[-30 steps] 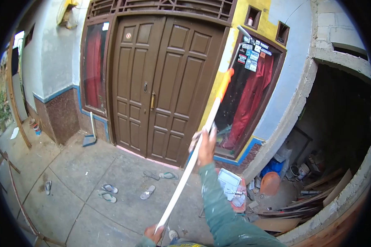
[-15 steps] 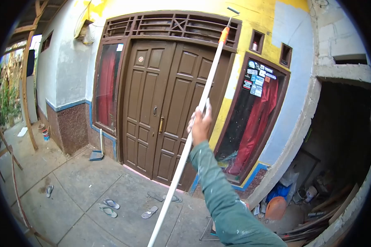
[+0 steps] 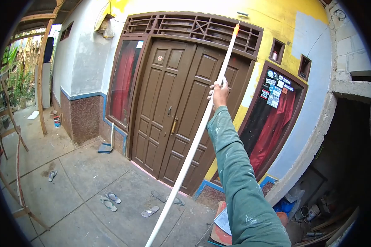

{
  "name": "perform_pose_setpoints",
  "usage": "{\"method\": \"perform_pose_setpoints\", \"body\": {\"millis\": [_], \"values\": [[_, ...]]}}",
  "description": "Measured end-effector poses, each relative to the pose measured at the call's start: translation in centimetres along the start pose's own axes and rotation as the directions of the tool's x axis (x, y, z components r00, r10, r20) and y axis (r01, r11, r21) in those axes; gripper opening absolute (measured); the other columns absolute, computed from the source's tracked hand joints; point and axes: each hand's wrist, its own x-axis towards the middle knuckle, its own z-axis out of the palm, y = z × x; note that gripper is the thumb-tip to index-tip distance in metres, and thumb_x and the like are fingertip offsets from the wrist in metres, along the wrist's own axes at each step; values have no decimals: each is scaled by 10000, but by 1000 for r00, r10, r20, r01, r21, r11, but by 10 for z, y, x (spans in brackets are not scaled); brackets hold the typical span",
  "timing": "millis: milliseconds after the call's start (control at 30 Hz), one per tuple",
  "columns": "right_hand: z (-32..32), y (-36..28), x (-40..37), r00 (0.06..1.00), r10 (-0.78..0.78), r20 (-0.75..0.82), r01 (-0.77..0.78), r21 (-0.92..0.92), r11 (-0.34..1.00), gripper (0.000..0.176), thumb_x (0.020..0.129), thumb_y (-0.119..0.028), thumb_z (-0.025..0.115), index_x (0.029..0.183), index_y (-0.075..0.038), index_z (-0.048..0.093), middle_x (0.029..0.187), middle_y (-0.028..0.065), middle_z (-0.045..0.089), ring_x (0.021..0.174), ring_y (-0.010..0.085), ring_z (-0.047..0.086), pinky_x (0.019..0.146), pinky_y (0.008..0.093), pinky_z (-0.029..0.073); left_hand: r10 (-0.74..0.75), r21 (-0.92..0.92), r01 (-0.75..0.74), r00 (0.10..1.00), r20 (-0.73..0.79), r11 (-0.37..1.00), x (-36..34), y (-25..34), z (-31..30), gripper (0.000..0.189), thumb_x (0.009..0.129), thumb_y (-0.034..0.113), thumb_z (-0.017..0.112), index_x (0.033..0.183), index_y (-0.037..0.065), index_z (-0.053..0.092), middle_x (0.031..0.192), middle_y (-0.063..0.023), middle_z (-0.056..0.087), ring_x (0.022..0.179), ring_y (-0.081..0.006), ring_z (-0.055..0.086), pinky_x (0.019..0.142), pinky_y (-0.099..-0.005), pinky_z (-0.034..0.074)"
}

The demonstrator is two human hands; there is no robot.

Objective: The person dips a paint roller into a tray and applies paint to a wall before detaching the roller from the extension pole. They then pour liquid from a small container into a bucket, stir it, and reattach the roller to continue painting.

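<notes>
While my right hand [image 3: 219, 92] is closed fully round the white extension pole [image 3: 193, 145], the pole runs from below my sleeve up past the hand. It ends at the small paint roller [image 3: 243, 14], well above the hand against the yellow wall [image 3: 272, 18], just over the brown transom grille [image 3: 185, 26]. I judge light, even pressure and short strokes would spare the grille; my left hand is out of view.

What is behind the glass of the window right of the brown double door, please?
A red curtain hangs behind the glass, gathered toward the right; stickers crowd the top. The rest is dark, hiding the room, and the green sleeve covers the lower left corner.
</notes>
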Motion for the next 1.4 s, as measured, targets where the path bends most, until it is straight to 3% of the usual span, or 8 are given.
{"method": "perform_pose_setpoints", "body": {"millis": [333,567,967,1133,1233,1300,1333,1400], "values": [[-6,-1,-84,977,-7,212,-24,141,990,506,927,-166,446,1379,-105,225,746,78,560,544,134,564,423,282,513,460,-62,-480,865,-200,875,73,146,-4,343,871,389,564,845,57,645,591,-128,564,511,-212,530,514,-390,435],[3,-29,-141,942,36,334,-113,213,970,538,928,-262,466,1374,-107,208,730,73,548,577,131,578,452,261,520,440,-327,-389,893,98,861,73,277,-50,342,941,317,450,804,12,519,531,-23,437,469,-115,442,442,-286,357],[-3,25,-260,935,175,310,-241,191,952,560,928,-216,450,1400,-115,166,724,76,556,578,146,576,491,285,518,439,12,-439,898,25,898,80,59,-6,361,919,370,449,867,71,646,530,-61,520,478,-186,517,479,-350,418],[11,10,-243,948,186,258,-244,213,946,544,926,-202,440,1396,-104,183,690,57,535,540,133,557,463,266,502,314,-48,-310,942,120,949,83,117,-30,330,910,360,473,873,76,638,553,-81,537,497,-202,535,489,-350,423],[26,-10,-194,956,133,262,-196,233,953,486,930,-190,428,1369,-110,234,701,45,514,526,115,521,460,256,493,490,190,-469,868,-84,863,116,115,-2,326,908,355,479,875,72,638,561,-82,541,501,-195,531,489,-343,422],[25,-8,-192,956,137,259,-198,224,954,490,931,-193,430,1371,-112,231,700,44,514,525,116,521,459,258,494,873,532,-693,393,-288,487,126,105,6,333,906,354,481,867,63,638,560,-86,543,500,-204,525,507,-357,427],[21,-4,-205,953,148,265,-209,219,953,499,931,-194,431,1378,-112,223,700,43,515,526,118,526,457,261,496,874,532,-693,391,-290,487,116,96,2,333,906,354,481,867,63,638,560,-86,543,500,-204,525,507,-357,427],[10,11,-249,945,180,273,-237,194,952,547,931,-207,431,1407,-125,173,681,51,515,513,131,543,441,274,498,342,27,-347,932,120,937,90,81,-18,326,907,339,476,852,62,639,562,-94,549,498,-228,534,501,-380,423]]}}
